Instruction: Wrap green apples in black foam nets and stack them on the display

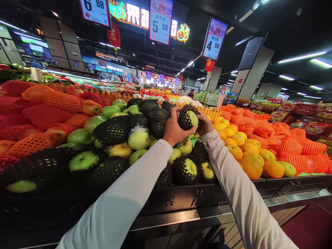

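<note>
A green apple (193,118) in a black foam net is held up above the green apple pile, between both my hands. My left hand (174,128) is closed round its left side, thumb along the bottom. Behind its right side is my right hand (205,123), its fingers partly hidden by the apple and net. Below lie more netted green apples (190,166), with bare ones among them. A green apple in clear plastic wrap (139,139) sits left of my hands, next to a yellowish fruit (119,150).
Oranges (250,166) and fruit in orange foam nets (298,145) fill the right. Fruit in red and orange nets (49,114) is heaped at left. A black display edge (178,197) runs along the front. Price signs (160,22) hang overhead. A person (191,93) is far back.
</note>
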A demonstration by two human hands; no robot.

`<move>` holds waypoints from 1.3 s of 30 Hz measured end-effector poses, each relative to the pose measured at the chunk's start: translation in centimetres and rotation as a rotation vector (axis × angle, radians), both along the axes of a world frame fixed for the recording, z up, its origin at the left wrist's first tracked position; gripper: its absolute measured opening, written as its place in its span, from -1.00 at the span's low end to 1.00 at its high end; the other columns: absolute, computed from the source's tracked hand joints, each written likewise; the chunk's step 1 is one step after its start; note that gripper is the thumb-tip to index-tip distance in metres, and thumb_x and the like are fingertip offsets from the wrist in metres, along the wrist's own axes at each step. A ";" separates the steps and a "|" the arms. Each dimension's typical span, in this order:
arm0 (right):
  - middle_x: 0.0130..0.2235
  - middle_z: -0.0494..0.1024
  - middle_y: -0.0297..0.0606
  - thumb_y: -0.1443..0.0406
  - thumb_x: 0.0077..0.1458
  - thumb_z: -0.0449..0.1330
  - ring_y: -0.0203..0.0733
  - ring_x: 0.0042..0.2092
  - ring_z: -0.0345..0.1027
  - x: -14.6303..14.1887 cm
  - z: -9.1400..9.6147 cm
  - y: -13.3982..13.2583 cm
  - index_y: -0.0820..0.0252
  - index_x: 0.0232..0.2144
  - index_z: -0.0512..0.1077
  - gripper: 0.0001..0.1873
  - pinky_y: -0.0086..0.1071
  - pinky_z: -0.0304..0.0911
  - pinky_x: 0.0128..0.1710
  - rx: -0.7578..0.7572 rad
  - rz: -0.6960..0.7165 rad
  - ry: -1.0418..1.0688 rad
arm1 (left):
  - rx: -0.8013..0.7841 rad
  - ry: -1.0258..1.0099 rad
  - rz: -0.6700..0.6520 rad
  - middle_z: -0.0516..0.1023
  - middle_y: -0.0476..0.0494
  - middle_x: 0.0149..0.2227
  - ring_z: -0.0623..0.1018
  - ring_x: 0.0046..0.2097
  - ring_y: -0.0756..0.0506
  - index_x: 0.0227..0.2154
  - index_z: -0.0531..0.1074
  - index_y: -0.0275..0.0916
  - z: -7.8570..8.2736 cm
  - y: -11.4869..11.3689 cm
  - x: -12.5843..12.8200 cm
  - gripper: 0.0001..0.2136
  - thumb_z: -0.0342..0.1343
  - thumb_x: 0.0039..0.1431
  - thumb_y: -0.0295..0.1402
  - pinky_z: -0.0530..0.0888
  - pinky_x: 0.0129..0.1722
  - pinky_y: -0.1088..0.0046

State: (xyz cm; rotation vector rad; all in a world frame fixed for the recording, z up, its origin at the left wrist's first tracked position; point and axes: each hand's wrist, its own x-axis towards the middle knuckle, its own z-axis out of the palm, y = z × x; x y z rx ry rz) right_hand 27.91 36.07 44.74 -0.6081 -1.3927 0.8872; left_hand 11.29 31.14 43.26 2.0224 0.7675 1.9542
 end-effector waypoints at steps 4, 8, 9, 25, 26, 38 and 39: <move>-0.40 0.53 -0.43 0.21 -0.42 0.39 -0.18 -0.28 0.42 0.1 0.4 -0.1 0.07 -0.42 0.39 -0.60 -0.22 0.40 -0.16 0.099 -0.209 0.085 | -0.018 0.081 0.061 0.53 -0.08 -0.22 0.58 -0.24 -0.18 -0.04 0.19 -0.12 0.1 -0.1 -0.2 -0.37 0.39 -0.14 -0.18 0.49 -0.19 0.29; -0.49 0.36 -0.50 0.24 -0.43 0.38 -0.31 -0.40 0.22 0.2 0.8 -0.2 0.07 -0.52 0.27 -0.61 -0.35 0.30 -0.27 0.257 -0.517 0.100 | -0.076 0.154 -0.038 0.56 -0.02 -0.28 0.60 -0.26 -0.16 -0.04 0.24 -0.10 0.2 -0.2 -0.2 -0.39 0.40 -0.14 -0.18 0.50 -0.20 0.33; -0.50 0.33 -0.50 0.23 -0.40 0.37 -0.31 -0.41 0.20 0.2 0.8 -0.3 0.07 -0.52 0.26 -0.63 -0.35 0.29 -0.27 0.260 -0.527 0.094 | -0.082 0.155 -0.055 0.56 -0.02 -0.29 0.61 -0.26 -0.16 -0.04 0.25 -0.10 0.2 -0.2 -0.2 -0.39 0.40 -0.14 -0.17 0.51 -0.22 0.34; -0.26 0.61 -0.35 0.01 -0.47 0.54 -0.06 -0.13 0.52 -1.8 -0.2 -1.4 0.02 -0.22 0.41 -0.29 -0.17 0.48 -0.08 -0.058 0.053 0.038 | 0.138 0.208 0.043 0.45 -0.24 0.17 0.44 0.21 -0.26 0.13 0.30 -0.14 0.6 0.5 -0.6 -0.42 0.33 0.03 -0.33 0.33 0.28 0.09; -0.26 0.61 -0.36 0.04 -0.48 0.56 -0.07 -0.14 0.52 -1.7 -0.2 -1.2 0.03 -0.23 0.41 -0.30 -0.17 0.47 -0.05 -0.035 0.007 0.053 | 0.181 0.206 0.061 0.45 -0.25 0.14 0.43 0.21 -0.26 0.08 0.34 -0.16 0.7 0.5 -0.7 -0.49 0.29 0.06 -0.33 0.33 0.28 0.08; -0.06 0.54 -0.30 0.30 -0.67 0.61 -0.02 0.09 0.41 -1.7 0.5 -2.1 0.03 -0.12 0.38 -0.08 -0.07 0.20 0.32 0.212 -0.108 -0.159 | 0.030 -0.168 0.202 0.32 0.06 -0.44 0.42 -0.33 -0.04 -0.47 0.14 -0.14 1.6 1.6 -1.4 -0.75 0.09 -0.03 -0.58 0.39 -0.27 0.41; -0.05 0.54 -0.29 0.32 -0.68 0.61 0.00 0.11 0.40 -1.9 0.6 -2.4 0.03 -0.11 0.38 -0.06 -0.05 0.18 0.33 0.210 -0.079 -0.178 | 0.005 -0.223 0.203 0.31 0.07 -0.45 0.43 -0.34 -0.03 -0.46 0.13 -0.13 1.7 1.8 -1.5 -0.75 0.08 -0.02 -0.58 0.40 -0.27 0.41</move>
